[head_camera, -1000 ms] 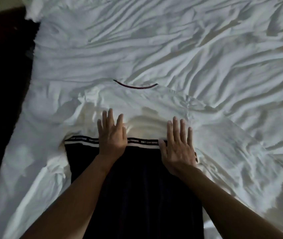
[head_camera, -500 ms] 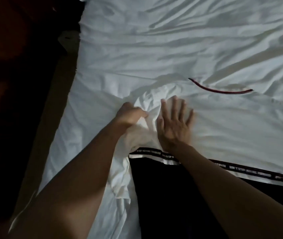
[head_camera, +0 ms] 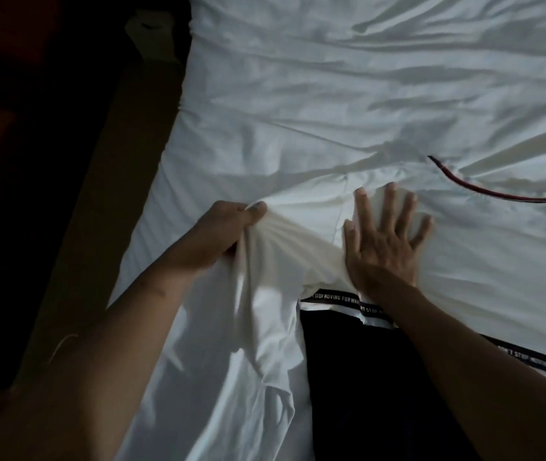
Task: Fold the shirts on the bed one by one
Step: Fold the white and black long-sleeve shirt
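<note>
Head view. I see the shirt [head_camera: 481, 261] spread flat on the bed sheet [head_camera: 331, 78], filling the frame from centre out to 3 and 5 o'clock. Its upper part is white and hard to tell from the sheet in this dim light. Its lower part is a black panel [head_camera: 364, 377] running toward 6 o'clock. A dark band [head_camera: 331, 298] with white lettering marks the line between the two; I can read "STOP MOVING FORWAR" on it. The neckline trim [head_camera: 484, 189], a thin dark red curve, lies at 2 o'clock from frame centre.

Left hand [head_camera: 221, 234], just at 9 o'clock of centre: clenched round a bunch of white cloth, the thumb and fingers closed over it. This cloth is the sleeve [head_camera: 291, 241], drawn taut in radiating creases between the two hands. A fold of it hangs below the fist toward 6 o'clock.

Right hand [head_camera: 381, 241], at 3 o'clock of centre: palm down, fingers [head_camera: 389, 201] straight and spread, pressing flat on the white cloth beside the shoulder seam. The heel of the hand sits just above the lettered band. It grasps nothing.

Both forearms enter from the 6 to 7 o'clock edge; the right one crosses over the black panel.

A dark floor [head_camera: 98, 227] shows along the bed's edge from 7 up to 11 o'clock. I cannot make out detail there.
</note>
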The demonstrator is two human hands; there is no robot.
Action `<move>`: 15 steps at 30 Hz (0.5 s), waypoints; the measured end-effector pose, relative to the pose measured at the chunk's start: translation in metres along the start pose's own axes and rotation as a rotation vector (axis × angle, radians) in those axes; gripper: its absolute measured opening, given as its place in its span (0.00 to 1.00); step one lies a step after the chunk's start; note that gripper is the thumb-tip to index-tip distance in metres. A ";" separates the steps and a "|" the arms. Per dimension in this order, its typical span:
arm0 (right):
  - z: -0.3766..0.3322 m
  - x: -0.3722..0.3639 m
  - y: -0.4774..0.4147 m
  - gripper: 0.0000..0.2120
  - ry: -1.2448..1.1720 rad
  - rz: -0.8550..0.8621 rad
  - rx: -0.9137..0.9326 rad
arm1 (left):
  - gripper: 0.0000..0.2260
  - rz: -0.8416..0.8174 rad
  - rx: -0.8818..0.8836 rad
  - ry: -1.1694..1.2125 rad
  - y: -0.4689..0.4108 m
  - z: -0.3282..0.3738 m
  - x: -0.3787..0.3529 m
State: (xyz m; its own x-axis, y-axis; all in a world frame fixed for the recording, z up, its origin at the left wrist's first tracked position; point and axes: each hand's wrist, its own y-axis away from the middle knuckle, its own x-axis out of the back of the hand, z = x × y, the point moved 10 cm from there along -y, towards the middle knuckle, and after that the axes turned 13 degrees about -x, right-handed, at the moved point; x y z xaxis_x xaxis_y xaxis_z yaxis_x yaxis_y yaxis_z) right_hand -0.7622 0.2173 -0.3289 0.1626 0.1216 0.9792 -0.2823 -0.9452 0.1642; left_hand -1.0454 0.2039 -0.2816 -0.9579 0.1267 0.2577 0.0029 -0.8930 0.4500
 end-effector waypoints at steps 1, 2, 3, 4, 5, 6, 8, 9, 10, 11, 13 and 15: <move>-0.001 0.001 0.000 0.30 0.001 0.004 -0.001 | 0.18 0.042 -0.010 0.117 0.007 -0.002 -0.002; -0.001 0.002 0.000 0.30 0.002 0.007 -0.002 | 0.18 0.037 0.005 0.207 0.017 -0.004 -0.009; -0.003 0.003 0.000 0.30 0.006 0.008 -0.004 | 0.18 -0.009 0.033 0.243 0.028 -0.006 -0.015; -0.004 0.004 0.000 0.30 0.011 0.005 -0.005 | 0.18 -0.091 0.072 0.216 0.040 -0.010 -0.020; -0.005 0.005 0.001 0.29 0.011 -0.002 -0.011 | 0.19 -0.183 0.118 0.147 0.053 -0.016 -0.023; -0.007 0.005 0.002 0.29 0.003 -0.013 -0.019 | 0.19 -0.273 0.154 0.058 0.065 -0.025 -0.023; -0.011 0.007 0.004 0.28 -0.031 -0.044 -0.041 | 0.14 -0.281 0.185 -0.101 0.082 -0.039 -0.010; -0.014 0.008 0.005 0.28 -0.054 -0.074 -0.056 | 0.11 -0.181 0.188 -0.115 0.086 -0.045 0.000; -0.020 0.009 0.007 0.28 -0.079 -0.115 -0.058 | 0.11 -0.043 0.183 -0.075 0.089 -0.050 0.011; -0.031 0.011 0.012 0.28 -0.104 -0.163 -0.030 | 0.12 0.103 0.179 0.009 0.093 -0.054 0.021; -0.069 0.013 0.035 0.29 -0.141 -0.246 0.116 | 0.12 0.252 0.193 0.288 0.100 -0.059 0.025; -0.108 0.008 0.068 0.30 -0.120 -0.266 0.256 | 0.12 0.209 0.211 0.441 0.106 -0.058 0.022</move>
State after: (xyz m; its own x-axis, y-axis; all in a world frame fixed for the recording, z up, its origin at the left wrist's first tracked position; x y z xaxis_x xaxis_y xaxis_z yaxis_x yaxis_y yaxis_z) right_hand -0.8821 0.1867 -0.2971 0.3117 0.3507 0.8831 0.0273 -0.9323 0.3606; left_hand -1.0832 0.0871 -0.2781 -0.9603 -0.2789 -0.0034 0.2209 -0.7678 0.6014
